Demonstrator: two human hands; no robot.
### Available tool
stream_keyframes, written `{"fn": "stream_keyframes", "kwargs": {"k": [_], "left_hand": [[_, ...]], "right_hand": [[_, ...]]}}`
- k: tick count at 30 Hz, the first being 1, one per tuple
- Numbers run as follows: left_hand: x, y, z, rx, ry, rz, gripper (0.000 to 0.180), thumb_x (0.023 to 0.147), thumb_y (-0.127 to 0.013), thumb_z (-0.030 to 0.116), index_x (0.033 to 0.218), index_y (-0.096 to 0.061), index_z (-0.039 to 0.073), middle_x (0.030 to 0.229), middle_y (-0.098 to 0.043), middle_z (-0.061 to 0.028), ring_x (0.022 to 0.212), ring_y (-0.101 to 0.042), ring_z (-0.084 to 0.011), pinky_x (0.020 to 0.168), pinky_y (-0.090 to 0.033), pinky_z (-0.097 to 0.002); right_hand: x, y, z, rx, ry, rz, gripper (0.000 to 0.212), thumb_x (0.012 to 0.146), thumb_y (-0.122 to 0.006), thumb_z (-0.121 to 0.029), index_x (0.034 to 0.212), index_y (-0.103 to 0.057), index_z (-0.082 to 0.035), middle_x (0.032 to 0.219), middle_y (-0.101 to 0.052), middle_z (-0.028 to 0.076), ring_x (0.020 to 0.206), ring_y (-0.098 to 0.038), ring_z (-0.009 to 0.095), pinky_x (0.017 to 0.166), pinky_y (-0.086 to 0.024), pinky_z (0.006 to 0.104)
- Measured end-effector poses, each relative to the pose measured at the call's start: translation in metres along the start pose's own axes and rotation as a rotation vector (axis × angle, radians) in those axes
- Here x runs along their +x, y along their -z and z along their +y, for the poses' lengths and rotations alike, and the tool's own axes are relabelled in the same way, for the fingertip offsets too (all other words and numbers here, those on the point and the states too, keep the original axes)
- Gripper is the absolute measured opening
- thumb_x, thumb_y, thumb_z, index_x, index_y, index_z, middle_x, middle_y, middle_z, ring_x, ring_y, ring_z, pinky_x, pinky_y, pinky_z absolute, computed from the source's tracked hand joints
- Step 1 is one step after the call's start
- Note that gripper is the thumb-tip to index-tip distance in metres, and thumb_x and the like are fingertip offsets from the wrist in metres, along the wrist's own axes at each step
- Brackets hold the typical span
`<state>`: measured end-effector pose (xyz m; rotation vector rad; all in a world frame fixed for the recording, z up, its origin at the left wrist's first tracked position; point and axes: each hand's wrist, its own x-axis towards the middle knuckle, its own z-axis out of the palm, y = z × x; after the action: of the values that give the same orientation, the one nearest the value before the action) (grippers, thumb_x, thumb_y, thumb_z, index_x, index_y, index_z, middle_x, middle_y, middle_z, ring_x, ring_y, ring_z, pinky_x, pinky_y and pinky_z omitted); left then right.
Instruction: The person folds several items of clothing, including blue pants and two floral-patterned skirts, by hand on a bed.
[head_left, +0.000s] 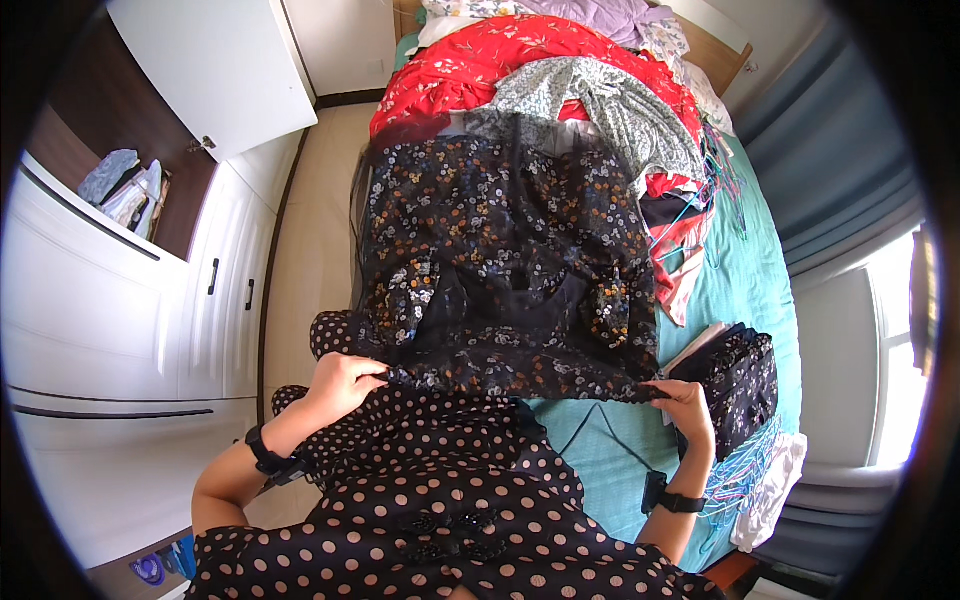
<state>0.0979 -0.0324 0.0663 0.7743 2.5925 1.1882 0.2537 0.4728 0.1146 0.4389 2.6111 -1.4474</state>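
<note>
A sheer black dress with a small floral print (500, 220) is spread out in front of me, partly over the bed. Its near edge is pulled fairly straight between my hands. The left corner is pinched in my left hand (343, 386), thumb against fingers. At the right corner my right hand (684, 406) grips the same edge. Both hands hang close to my lap, above my polka-dot clothing (430, 480). What lies under the dress is mostly hidden, though a little darker cloth shows through its middle.
On the turquoise bed sheet (750, 260) lie a red floral quilt (450, 60), a grey-white patterned garment (600, 100) and loose hangers (725, 190). A folded dark stack (735, 380) and piled blue hangers (740, 480) are at right. An open white wardrobe (110, 290) stands left.
</note>
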Motion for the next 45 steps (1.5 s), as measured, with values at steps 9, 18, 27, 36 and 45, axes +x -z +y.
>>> {"fn": "stream_keyframes", "kwargs": {"k": [9, 18, 27, 36, 45], "left_hand": [[0.054, 0.027, 0.011, 0.029, 0.005, 0.006, 0.016, 0.082, -0.068, 0.015, 0.081, -0.063, 0.0, 0.06, -0.06, -0.0107, 0.048, -0.056, -0.0191, 0.05, -0.042, -0.0288], [0.214, -0.021, -0.083, 0.011, 0.332, 0.069, 0.023, 0.085, -0.063, 0.027, 0.085, -0.064, 0.005, 0.073, -0.065, -0.0116, 0.065, -0.065, -0.0251, 0.06, -0.048, -0.0373], [0.236, -0.04, -0.101, 0.151, 0.344, 0.334, 0.018, 0.084, -0.063, 0.026, 0.085, -0.065, 0.009, 0.081, -0.067, -0.0133, 0.08, -0.064, -0.0338, 0.066, -0.049, -0.0437], [0.245, -0.062, -0.09, 0.342, 0.262, 0.46, 0.031, 0.082, -0.064, 0.012, 0.111, -0.054, 0.01, 0.112, -0.06, -0.0139, 0.101, -0.058, -0.0316, 0.082, -0.048, -0.038], [0.2, -0.119, -0.061, 0.577, -0.058, -0.115, 0.059, 0.091, -0.053, 0.035, 0.145, -0.031, 0.025, 0.155, -0.016, -0.0025, 0.143, -0.013, -0.0257, 0.108, -0.009, -0.066]], "right_hand": [[0.082, 0.023, -0.026, -0.114, 0.147, 0.026, 0.016, 0.072, -0.07, 0.0, 0.086, -0.068, 0.006, 0.073, -0.065, 0.005, 0.066, -0.057, 0.009, 0.062, -0.046, 0.0255], [0.264, -0.019, 0.04, -0.188, 0.22, 0.209, 0.025, 0.077, -0.072, -0.022, 0.082, -0.065, 0.002, 0.065, -0.06, 0.007, 0.063, -0.055, 0.011, 0.059, -0.043, 0.0294], [0.296, -0.027, 0.082, -0.112, 0.239, 0.329, 0.021, 0.076, -0.069, -0.015, 0.089, -0.065, 0.001, 0.079, -0.067, 0.011, 0.072, -0.063, 0.019, 0.068, -0.048, 0.0314], [0.297, -0.057, 0.052, -0.544, 0.21, 0.661, 0.037, 0.073, -0.07, -0.012, 0.108, -0.058, -0.012, 0.102, -0.063, 0.011, 0.099, -0.056, 0.031, 0.086, -0.045, 0.0408], [0.255, -0.149, 0.002, -0.978, 0.494, 0.071, 0.061, 0.088, -0.055, -0.038, 0.142, -0.036, -0.02, 0.153, -0.022, 0.003, 0.141, -0.019, 0.024, 0.109, -0.02, 0.0579]]}}
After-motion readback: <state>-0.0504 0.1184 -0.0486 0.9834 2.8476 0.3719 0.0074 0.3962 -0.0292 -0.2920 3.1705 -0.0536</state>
